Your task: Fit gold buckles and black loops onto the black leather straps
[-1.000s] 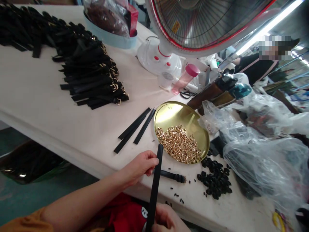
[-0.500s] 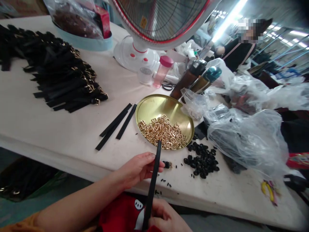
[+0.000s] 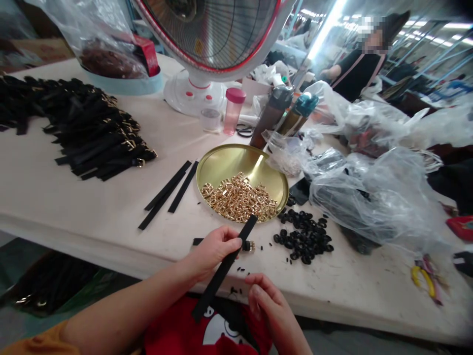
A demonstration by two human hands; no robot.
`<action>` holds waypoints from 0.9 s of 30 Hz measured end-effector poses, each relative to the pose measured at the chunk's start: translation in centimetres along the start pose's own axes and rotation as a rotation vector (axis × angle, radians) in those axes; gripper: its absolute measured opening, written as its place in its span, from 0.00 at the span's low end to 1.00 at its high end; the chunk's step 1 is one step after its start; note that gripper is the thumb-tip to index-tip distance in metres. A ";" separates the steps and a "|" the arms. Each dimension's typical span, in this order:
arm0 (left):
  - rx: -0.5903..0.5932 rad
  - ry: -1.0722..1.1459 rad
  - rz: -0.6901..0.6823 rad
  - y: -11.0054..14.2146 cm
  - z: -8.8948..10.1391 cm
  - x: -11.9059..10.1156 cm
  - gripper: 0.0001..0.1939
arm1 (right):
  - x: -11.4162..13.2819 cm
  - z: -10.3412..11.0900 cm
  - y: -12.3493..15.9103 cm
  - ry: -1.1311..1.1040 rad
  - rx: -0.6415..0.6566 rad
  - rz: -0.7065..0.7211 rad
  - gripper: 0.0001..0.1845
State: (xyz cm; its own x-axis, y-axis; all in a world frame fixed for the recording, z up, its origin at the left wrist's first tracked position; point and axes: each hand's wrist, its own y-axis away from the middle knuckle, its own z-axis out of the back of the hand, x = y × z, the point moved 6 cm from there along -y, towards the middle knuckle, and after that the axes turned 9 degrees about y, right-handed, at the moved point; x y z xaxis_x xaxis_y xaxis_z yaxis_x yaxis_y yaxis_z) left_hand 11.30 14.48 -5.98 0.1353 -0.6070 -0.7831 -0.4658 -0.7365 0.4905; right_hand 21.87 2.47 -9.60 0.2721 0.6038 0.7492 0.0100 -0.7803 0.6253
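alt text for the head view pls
A person's left hand holds a black strap over a white table, with the right hand empty nearby. Beyond them sit a gold tray of gold buckles and a pile of black pieces.

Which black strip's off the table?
The black strip in the left hand: it's raised and angled across the table edge, while the other loose strips lie flat on the table.
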 end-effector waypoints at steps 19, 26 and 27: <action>0.121 0.018 0.050 -1.4 0.2 -0.1 0.19 | 7.6 9.1 -1.2 0.902 -0.667 0.460 0.12; 0.119 -0.199 0.082 0.3 0.5 -1.0 0.17 | 11.1 9.9 -2.7 1.284 -0.816 0.656 0.11; 0.124 -0.218 0.086 0.6 0.6 -0.9 0.17 | 11.3 10.2 -2.8 1.307 -0.837 0.653 0.11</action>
State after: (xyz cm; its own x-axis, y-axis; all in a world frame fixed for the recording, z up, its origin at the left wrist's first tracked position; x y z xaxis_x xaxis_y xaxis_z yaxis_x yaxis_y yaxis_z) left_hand 10.34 14.80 -5.19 -0.0953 -0.5772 -0.8110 -0.5725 -0.6347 0.5190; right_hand 34.71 9.89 -5.09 -0.9047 0.2931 0.3093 -0.3695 -0.9011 -0.2269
